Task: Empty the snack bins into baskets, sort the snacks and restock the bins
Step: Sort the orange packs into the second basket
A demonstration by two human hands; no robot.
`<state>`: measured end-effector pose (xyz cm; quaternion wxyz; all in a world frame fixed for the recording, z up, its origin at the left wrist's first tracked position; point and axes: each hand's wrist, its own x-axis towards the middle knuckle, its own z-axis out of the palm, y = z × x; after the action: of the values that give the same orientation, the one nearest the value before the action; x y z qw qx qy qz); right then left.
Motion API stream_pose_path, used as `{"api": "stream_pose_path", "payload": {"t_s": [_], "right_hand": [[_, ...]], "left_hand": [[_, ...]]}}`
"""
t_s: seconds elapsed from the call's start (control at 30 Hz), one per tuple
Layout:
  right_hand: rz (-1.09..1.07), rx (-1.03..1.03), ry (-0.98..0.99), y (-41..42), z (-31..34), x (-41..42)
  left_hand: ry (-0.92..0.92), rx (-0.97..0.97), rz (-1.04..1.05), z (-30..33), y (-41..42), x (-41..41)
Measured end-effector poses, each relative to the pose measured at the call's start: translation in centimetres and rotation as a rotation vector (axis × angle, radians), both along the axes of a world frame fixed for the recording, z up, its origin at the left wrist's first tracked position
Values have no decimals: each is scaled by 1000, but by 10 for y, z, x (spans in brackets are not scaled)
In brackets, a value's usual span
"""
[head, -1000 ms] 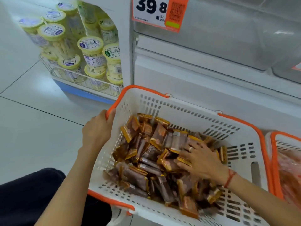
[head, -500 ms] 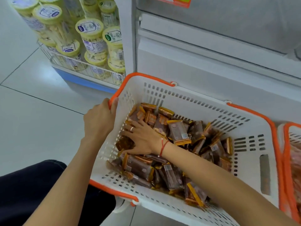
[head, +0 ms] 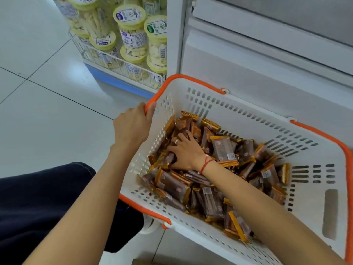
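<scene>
Your left hand (head: 131, 127) gripped the white basket (head: 238, 113) by its orange rim; your right hand (head: 186, 152) lay among the brown snack packets (head: 223, 150) inside, fingers curled into them.

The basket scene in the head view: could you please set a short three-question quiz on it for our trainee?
1. True or false: the left hand grips the basket by its orange rim.
2. The right hand is: A) on the floor B) among the snack packets C) on the jars.
3. Fill in: the jars' lids are ___.

Key: 1 true; 2 B; 3 yellow.
</scene>
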<state>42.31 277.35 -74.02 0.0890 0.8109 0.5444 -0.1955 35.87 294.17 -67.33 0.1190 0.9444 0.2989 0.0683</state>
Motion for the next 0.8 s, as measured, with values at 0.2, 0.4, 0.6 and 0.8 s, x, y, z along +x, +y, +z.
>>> {"api": "stream_pose_path", "payload": {"t_s": [0.2, 0.4, 0.6, 0.8], "right_hand": [[-52, -1, -8, -95, 30, 21], [-182, -304, 101, -185, 83, 19], [-212, -263, 235, -139, 142, 16], [-284, -217, 394, -28, 86, -36]], "left_hand": [[-16, -11, 12, -5, 4, 1], [-59, -51, 0, -9, 3, 3], [-56, -57, -5, -6, -1, 2], [-49, -38, -5, -6, 0, 4]]}}
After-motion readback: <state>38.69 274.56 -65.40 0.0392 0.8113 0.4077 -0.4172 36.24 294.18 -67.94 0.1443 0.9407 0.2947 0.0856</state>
